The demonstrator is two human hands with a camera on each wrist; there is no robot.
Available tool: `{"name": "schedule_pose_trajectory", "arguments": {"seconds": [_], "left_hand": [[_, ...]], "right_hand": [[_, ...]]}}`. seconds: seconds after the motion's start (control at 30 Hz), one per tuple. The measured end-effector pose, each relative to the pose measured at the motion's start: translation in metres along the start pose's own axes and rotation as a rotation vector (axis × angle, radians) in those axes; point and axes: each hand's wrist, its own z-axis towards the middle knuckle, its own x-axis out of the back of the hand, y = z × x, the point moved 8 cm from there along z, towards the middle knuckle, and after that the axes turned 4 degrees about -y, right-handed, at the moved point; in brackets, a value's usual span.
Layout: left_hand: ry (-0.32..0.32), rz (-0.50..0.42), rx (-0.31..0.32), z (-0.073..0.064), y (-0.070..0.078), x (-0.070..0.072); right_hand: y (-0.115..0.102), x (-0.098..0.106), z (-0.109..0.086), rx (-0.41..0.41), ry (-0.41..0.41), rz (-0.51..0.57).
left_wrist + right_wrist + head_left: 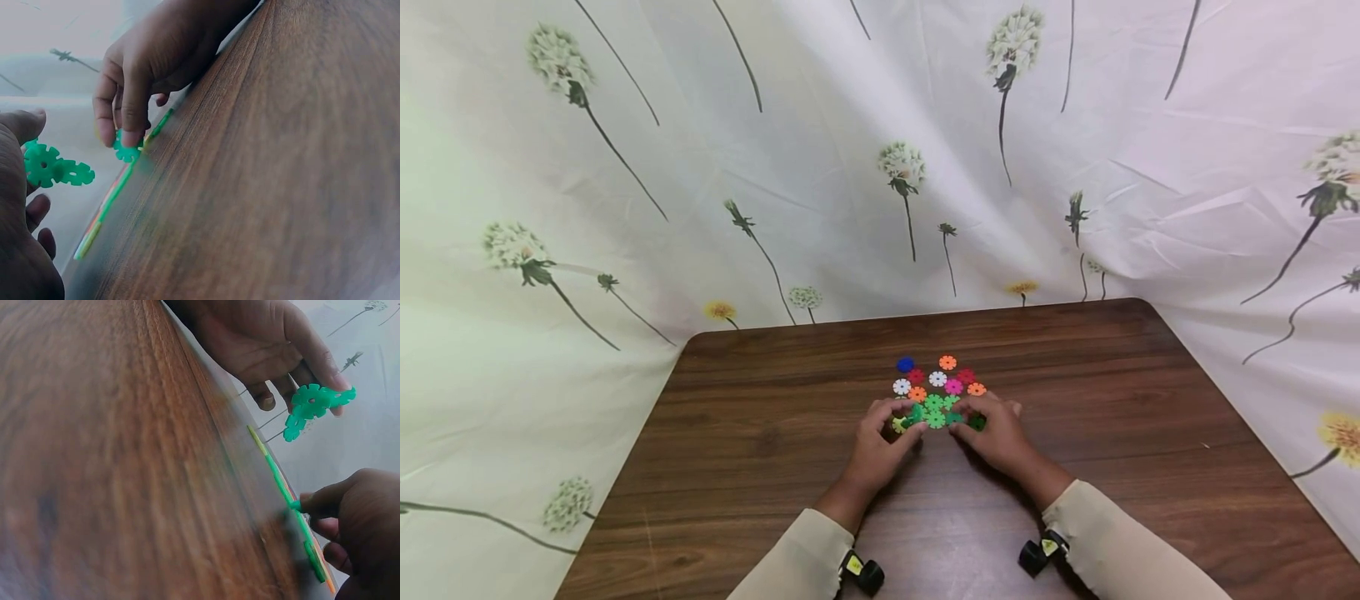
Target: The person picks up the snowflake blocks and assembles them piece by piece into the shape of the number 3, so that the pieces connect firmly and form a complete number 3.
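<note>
Between its thumb and fingers my left hand (882,446) pinches a small chain of interlocked green notched discs (312,401), raised above the table in the right wrist view. My right hand (1000,433) pinches a single green notched disc (127,150) by its edge, low over the discs that lie flat. The two hands are apart, facing each other. Between and beyond them lie several loose discs: light green ones (936,419), a pink disc (953,386), white (937,379), orange (947,362) and blue (906,365). The fingers partly cover a yellow-green disc (898,425) and a dark green one (977,422).
The discs lie on a brown wood-grain table (760,433). Behind it and at both sides hangs a pale cloth (820,208) printed with dandelions. A black wrist camera (868,577) is strapped at the left sleeve, another camera (1034,558) at the right.
</note>
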Motion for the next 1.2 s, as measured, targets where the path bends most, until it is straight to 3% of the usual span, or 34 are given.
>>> {"name": "schedule_pose_trajectory", "arguments": {"seconds": [0.23, 0.67, 0.9, 1.2], "left_hand": [[-0.015, 0.001, 0.003, -0.001, -0.001, -0.002], [-0.029, -0.023, -0.013, -0.001, 0.002, -0.003], [-0.047, -0.010, -0.040, -0.001, 0.003, -0.004], [-0.064, -0.012, -0.049, -0.001, 0.001, -0.005]], "right_hand": [[-0.007, 0.002, -0.002, 0.066, 0.030, 0.046], [-0.012, 0.003, -0.002, 0.066, -0.007, 0.258], [-0.017, 0.004, -0.002, 0.086, -0.011, 0.445], [-0.023, 0.005, 0.000, 0.073, -0.015, 0.521]]}}
